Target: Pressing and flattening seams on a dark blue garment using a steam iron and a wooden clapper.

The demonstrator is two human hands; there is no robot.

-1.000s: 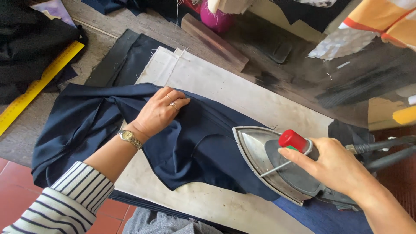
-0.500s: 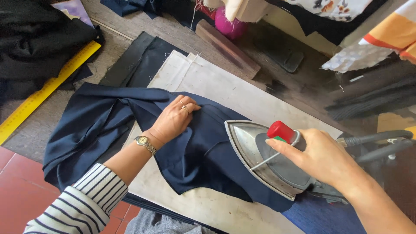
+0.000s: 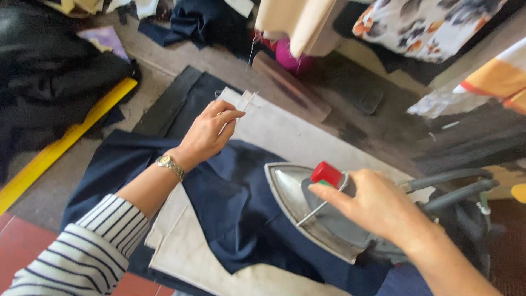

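A wide pale cream pressing cloth (image 3: 285,131) covers the worn grey work table (image 3: 350,118), and a dark navy blue fabric garment (image 3: 241,214) lies spread across it, draped off the near edge. A grey metal iron with a red knob (image 3: 312,205) rests on the navy cloth at the right. The right hand (image 3: 378,205) wraps its fingers closed around the iron's handle. The left hand (image 3: 211,129), fingers loosely curled and holding nothing I can make out, hovers above the cream cloth's far corner.
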